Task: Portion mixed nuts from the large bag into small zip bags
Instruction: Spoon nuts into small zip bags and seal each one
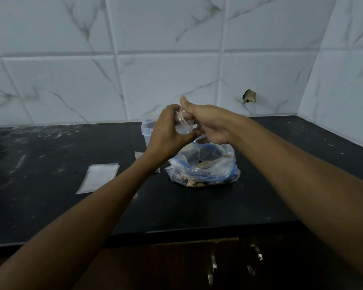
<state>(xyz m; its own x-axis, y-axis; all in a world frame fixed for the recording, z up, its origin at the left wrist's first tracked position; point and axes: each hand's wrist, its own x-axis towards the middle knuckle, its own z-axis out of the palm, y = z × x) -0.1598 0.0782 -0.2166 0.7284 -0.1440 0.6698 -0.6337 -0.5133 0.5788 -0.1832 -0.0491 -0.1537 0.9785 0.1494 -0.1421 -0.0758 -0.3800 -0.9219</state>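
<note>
We saw both hands raised together above the black counter (197, 208), working on one small zip bag (183, 124) held between them. The left hand (168, 132) had its fingers curled round the left side of that clear bag, thumb underneath, and the right hand (208, 124) pinched the bag's top edge, thumb up and fingers folded in. Whether the small bag held any nuts we could not tell, as the hands covered most of it. Directly below the hands, on the counter, stood the large bag (205, 166), a clear plastic bag with blue print, its mouth open and slumped; brown nuts (195, 182) lay at its bottom. The left forearm crossed in front of another flat clear bag (139, 155), hiding most of it. To the left, well apart from the large bag, lay a stack of empty small zip bags (99, 176), flat on the counter. Behind the left hand stood a clear plastic container (147, 128), partly hidden by the fingers. The far wall was marbled white tile (155, 70), with a broken hole (248, 96) to the right. Cabinet handles (254, 260) showed under the near edge.
</note>
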